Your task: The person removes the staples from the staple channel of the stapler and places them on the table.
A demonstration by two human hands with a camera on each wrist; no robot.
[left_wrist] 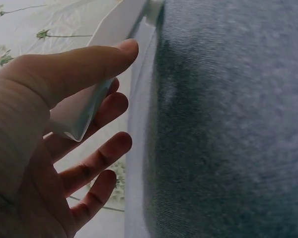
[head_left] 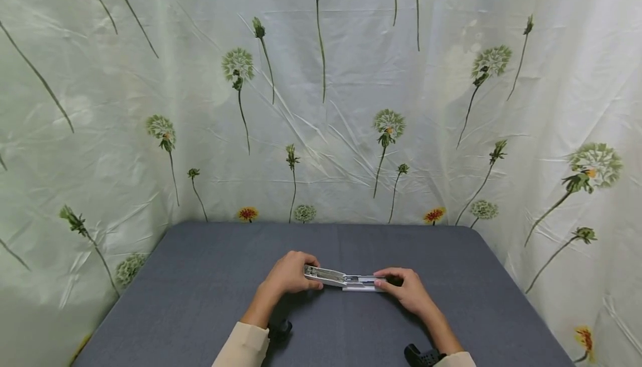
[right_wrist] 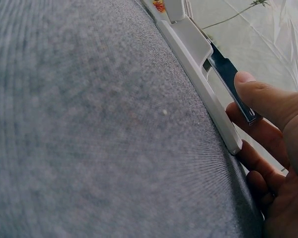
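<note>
A white stapler [head_left: 328, 276] lies opened out above the middle of the table, its top cover [left_wrist: 72, 116] swung over to the left. My left hand [head_left: 291, 273] grips the end of that cover between thumb and fingers, with the lower fingers spread apart beneath. On the other side, my right hand [head_left: 408, 290] pinches the dark metal staple magazine [right_wrist: 228, 74] near its tip. The stapler's white base [right_wrist: 201, 94] runs along the cloth, and its end touches a finger of the right hand. Whether staples sit in the magazine cannot be seen.
A grey-blue cloth covers the table [head_left: 210, 278]. Behind it and at both sides hangs a pale curtain [head_left: 341, 133] printed with dandelions. Black straps with devices [head_left: 421, 356] sit at both wrists, below the beige sleeves [head_left: 243, 345].
</note>
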